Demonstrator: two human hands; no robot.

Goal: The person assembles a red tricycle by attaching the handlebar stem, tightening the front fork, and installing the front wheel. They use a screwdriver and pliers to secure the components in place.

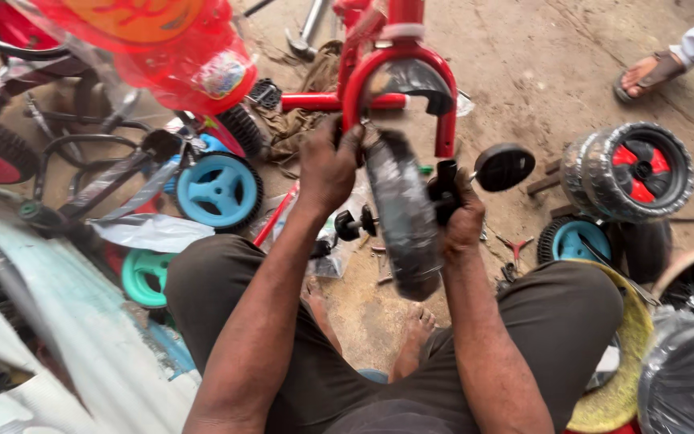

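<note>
On the dusty concrete floor (540,72), both hands' grips clasp a plastic-wrapped wheel (402,213) under a red fork (399,68).

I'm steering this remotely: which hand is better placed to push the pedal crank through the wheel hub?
Probably the right hand: it already grips the black crank by the pedal, beside the wheel. The left hand steadies the red fork.
</note>
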